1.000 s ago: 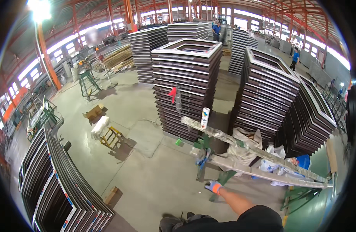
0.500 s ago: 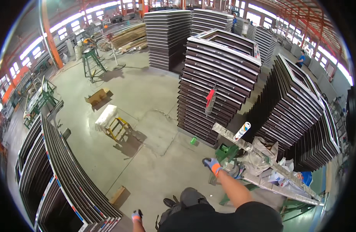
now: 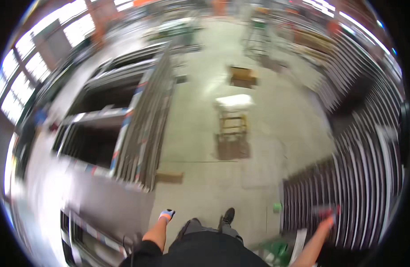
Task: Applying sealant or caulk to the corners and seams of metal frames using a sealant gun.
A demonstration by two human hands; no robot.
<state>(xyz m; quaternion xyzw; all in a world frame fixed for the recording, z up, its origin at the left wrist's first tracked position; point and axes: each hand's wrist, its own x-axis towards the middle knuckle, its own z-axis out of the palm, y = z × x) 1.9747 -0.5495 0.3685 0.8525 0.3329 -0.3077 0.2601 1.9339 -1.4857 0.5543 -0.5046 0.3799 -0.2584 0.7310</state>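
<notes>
My left hand point(image 3: 167, 214), in a pale glove with an orange cuff and dark fingertips, hangs at my side over the floor. Its fingers are loosely bent, with nothing visible in them. On the right, my right hand point(image 3: 328, 220) reaches to a caulking gun point(image 3: 323, 208) with a red handle, against the side of a tall stack of dark frames point(image 3: 303, 193). Hand and handle meet in the picture, but motion blur hides the fingers, so I cannot make out a grip.
Frames with pale edges point(image 3: 140, 129) stand on the left. A yellow step stool point(image 3: 234, 124) with a white-wrapped top stands ahead, an open cardboard box point(image 3: 242, 75) beyond it. A small green object point(image 3: 277, 207) lies by the right stack. Green equipment point(image 3: 276, 249) is at lower right.
My view has swung left, so the stack and the caulking gun now lie farther right. My right hand has moved up to the gun's handle. My left arm shows more fully.
</notes>
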